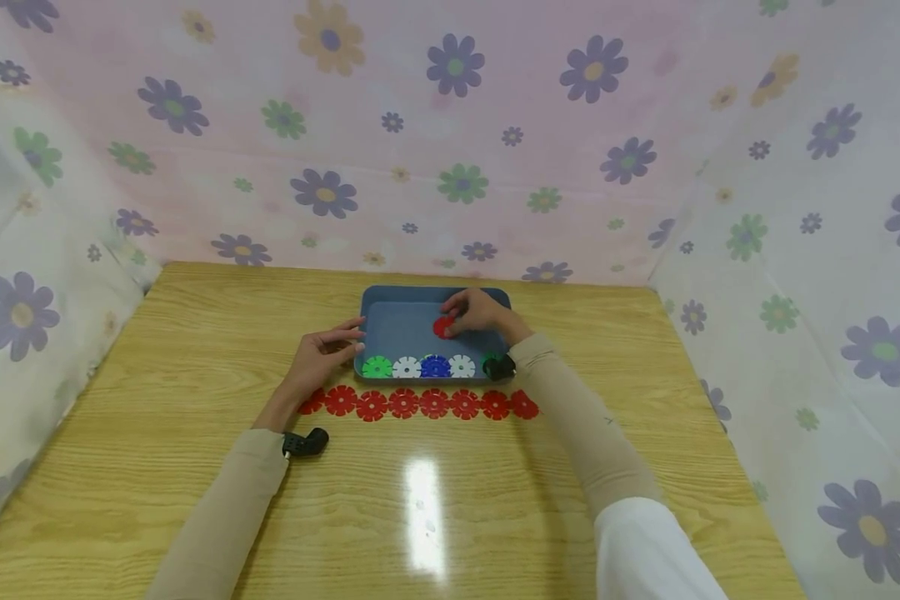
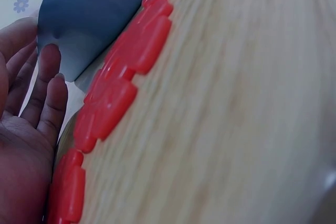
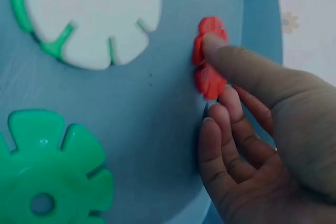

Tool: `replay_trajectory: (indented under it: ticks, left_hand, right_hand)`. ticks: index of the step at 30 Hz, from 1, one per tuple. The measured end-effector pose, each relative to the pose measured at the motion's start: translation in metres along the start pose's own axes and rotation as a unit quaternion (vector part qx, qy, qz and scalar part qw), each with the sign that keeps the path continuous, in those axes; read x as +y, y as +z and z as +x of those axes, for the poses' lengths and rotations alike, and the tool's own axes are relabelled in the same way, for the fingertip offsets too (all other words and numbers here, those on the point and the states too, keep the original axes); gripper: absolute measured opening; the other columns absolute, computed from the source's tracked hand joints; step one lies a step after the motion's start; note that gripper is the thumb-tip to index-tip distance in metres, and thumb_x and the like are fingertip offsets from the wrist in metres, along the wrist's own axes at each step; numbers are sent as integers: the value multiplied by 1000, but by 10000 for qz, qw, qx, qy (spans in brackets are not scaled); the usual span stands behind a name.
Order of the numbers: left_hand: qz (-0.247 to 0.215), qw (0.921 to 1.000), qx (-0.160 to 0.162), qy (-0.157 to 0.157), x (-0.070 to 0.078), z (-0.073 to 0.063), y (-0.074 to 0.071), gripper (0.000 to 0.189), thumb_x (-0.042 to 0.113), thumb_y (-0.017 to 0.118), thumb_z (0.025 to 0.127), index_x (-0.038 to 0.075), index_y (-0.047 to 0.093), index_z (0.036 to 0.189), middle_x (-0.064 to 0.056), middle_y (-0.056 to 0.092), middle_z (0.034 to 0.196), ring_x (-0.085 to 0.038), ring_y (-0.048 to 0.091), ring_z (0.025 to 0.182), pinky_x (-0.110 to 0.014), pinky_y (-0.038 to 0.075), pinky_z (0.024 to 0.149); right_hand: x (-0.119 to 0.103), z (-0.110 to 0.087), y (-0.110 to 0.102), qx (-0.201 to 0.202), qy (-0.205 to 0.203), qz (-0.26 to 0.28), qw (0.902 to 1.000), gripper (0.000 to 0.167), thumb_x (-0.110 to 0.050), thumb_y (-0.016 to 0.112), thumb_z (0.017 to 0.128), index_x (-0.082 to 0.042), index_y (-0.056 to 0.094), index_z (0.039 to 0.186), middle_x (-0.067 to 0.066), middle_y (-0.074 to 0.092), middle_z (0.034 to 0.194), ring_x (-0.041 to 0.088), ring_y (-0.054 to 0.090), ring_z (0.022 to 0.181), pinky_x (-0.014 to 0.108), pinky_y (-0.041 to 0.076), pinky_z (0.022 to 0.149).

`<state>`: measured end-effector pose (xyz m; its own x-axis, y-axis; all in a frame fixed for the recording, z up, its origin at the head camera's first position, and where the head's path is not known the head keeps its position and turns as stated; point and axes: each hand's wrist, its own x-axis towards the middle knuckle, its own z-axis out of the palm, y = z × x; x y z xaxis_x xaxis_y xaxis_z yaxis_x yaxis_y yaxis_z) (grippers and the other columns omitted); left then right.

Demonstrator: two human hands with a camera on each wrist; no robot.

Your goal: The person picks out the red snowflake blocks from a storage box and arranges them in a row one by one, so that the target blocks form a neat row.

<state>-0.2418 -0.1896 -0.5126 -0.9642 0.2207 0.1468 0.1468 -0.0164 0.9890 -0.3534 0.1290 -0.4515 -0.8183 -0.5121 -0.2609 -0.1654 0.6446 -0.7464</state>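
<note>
A red slotted plastic disc [image 3: 210,80], shaped like a flower, is pinched between the thumb and fingers of my right hand [image 1: 482,310] over the right part of the blue-grey tray [image 1: 401,312]. My left hand [image 1: 317,360] rests its loosely extended fingers against the tray's left side. Along the tray's near side lie a green disc [image 1: 377,367], a white disc [image 1: 407,367], a blue disc [image 1: 435,367] and another white disc [image 1: 461,366]. Another green disc [image 3: 63,166] lies in the tray near my right wrist.
In front of the tray, several red discs [image 1: 434,404] form a row on the wooden table [image 1: 330,517]. The row's left end passes beside my left wrist. Flower-printed cloth [image 1: 397,167] rises behind the table and at both sides.
</note>
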Motion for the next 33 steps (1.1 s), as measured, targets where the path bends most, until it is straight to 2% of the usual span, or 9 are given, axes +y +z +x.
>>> replay_trajectory:
  ticks: [7,10,16,19,24,28,33]
  left_hand:
    - [32,10000,8,-23,0,0,1,36,6,67,98,-16,62,126,-18,49,154,-31,47,141,-17,52,93]
    - [13,10000,5,0,1,0,1,36,6,67,98,-17,62,126,-19,49,153,-32,47,141,-17,52,93]
    - [-4,10000,24,30,1,0,1,36,6,68,98,-16,63,126,-20,49,153,-32,46,142,-17,52,93]
    - [25,10000,32,34,-1,1,0,36,6,68,98,-16,63,126,-19,49,153,-30,48,140,-17,52,93]
    - [29,10000,15,87,-2,2,0,36,6,67,98,-16,63,125,-21,49,152,-29,49,140,-17,53,92]
    - [49,9999,49,85,-1,2,-1,36,7,68,97,-15,64,125,-19,50,152,-27,50,139,-17,53,92]
    - [71,9999,50,80,-1,2,-1,36,7,68,97,-15,64,125,-18,51,152,-24,52,138,-16,53,91]
  right_hand:
    - [5,-1,2,30,-35,-78,10000,39,-8,83,85,1,72,121,17,69,117,26,64,101,30,53,83]
    - [8,-3,2,107,-4,-169,9998,37,-11,81,87,0,72,121,15,70,114,23,63,97,29,52,81]
    - [11,-4,1,66,130,-65,9999,30,-20,68,99,3,71,118,14,68,107,18,51,85,27,44,76]
    - [12,-5,-1,41,191,100,9998,33,-20,63,103,3,68,126,16,68,114,21,57,92,29,47,82]
    - [18,-6,-3,35,262,665,9974,40,-18,60,104,3,60,138,20,65,128,27,66,112,36,53,98]
    - [21,-10,-7,-14,156,1244,9921,40,-16,61,103,3,59,139,19,66,124,23,69,105,36,57,95]
    - [19,-19,-14,-152,-145,2194,9754,39,-7,59,103,4,56,140,20,65,120,19,71,95,40,59,92]
